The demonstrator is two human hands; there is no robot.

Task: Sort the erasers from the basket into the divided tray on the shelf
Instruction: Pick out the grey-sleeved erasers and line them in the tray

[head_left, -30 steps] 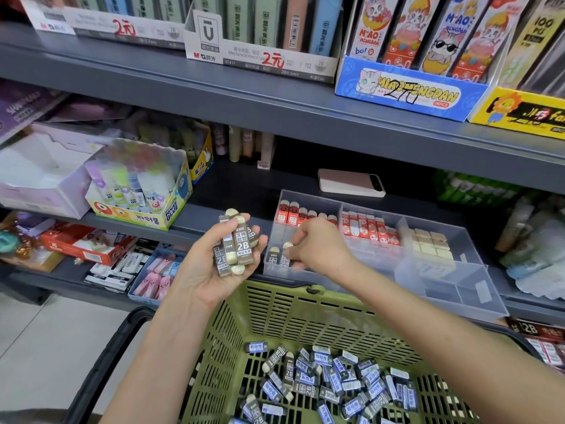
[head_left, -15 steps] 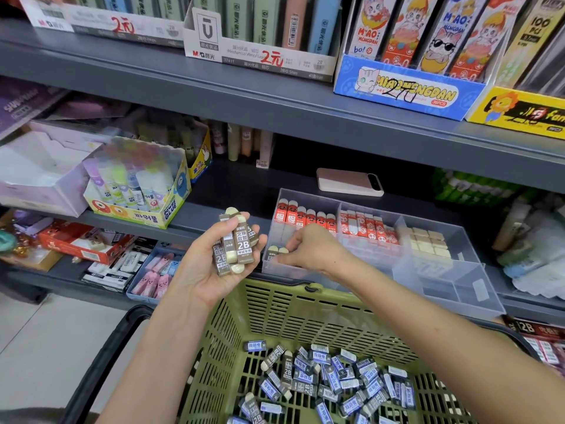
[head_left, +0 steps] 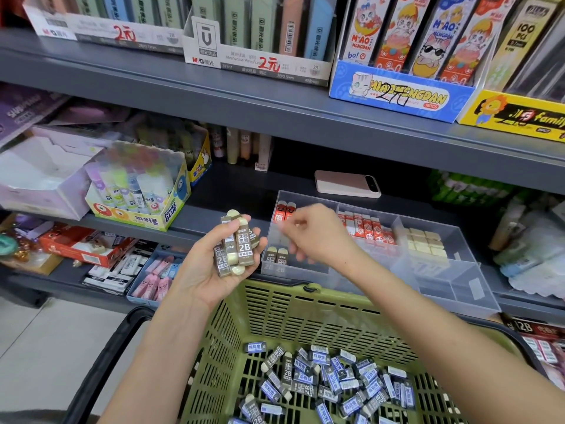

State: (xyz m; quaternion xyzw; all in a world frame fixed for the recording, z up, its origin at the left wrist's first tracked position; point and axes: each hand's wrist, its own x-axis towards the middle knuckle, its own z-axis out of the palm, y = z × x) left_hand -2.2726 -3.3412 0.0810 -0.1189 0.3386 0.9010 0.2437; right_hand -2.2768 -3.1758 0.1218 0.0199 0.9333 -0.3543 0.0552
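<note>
- The left hand (head_left: 211,270) is held palm-up above the far left corner of the basket. Its fingers and thumb are curled round a bundle of brown-sleeved 2B erasers (head_left: 237,243) that stand on end in the palm.
- The right hand (head_left: 318,237) hovers over the left end of the clear divided tray (head_left: 477,289) with its fingers curled inward. It is motion-blurred, so I cannot tell whether it pinches anything.
- The divided tray sits on the lower shelf (head_left: 204,220), just behind the far rim of the basket.
- In the tray's front-left compartment, two upright erasers (head_left: 276,255) in brown sleeves stand side by side near the left wall, just below the fingers of the right hand.
- Red-sleeved erasers (head_left: 371,229) stand in a row along the back of the left and middle compartments, partly hidden by the right hand.
- Bare cream erasers (head_left: 425,243) lie in rows in the back right compartment.
- The green plastic basket (head_left: 275,316) sits below both forearms. A loose heap of blue-and-grey sleeved erasers (head_left: 336,384) lies on its floor, with a few dark 2B ones mixed in.
- A phone (head_left: 347,183) lies flat on the shelf behind the tray.
- A box of glue sticks (head_left: 137,194) stands on the same shelf to the left, well apart from the tray.
</note>
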